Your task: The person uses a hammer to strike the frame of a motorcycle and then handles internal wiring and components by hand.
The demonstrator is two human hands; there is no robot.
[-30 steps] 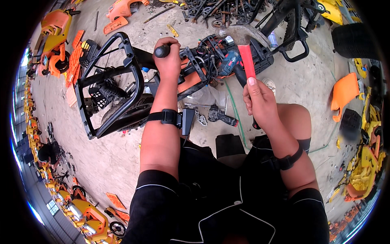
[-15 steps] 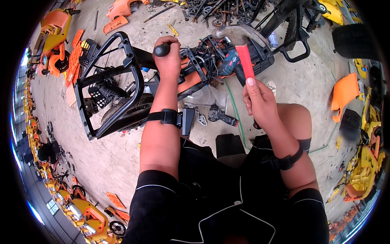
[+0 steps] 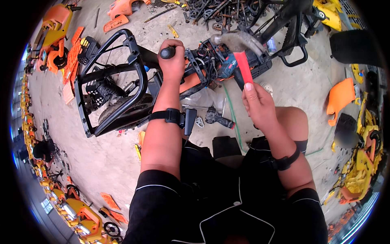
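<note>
My left hand (image 3: 172, 63) is closed round a black rounded handle (image 3: 167, 52), end up, over the black and orange vehicle frame (image 3: 140, 75); whatever lies below the fist is hidden. In my right hand (image 3: 260, 105) is a claw hammer (image 3: 243, 67) with a red grip, its worn metal head raised above the frame's right part. Beneath the hammer, a blue and black power tool (image 3: 228, 67) rests on the frame beside bundled dark wires (image 3: 209, 67). The hammer head and both hands stand apart from each other.
A cordless drill (image 3: 219, 117) lies on the concrete near my knees, beside a green hose (image 3: 232, 110). Metal parts (image 3: 215, 14) are heaped at the far side. Orange panels (image 3: 340, 97) and yellow bodywork (image 3: 361, 166) lie right. A person (image 3: 44, 151) crouches at the far left.
My right hand and the hammer have come slightly lower. My left fist sits slightly lower and further right in view, still round the handle. The whole view has shifted a little.
</note>
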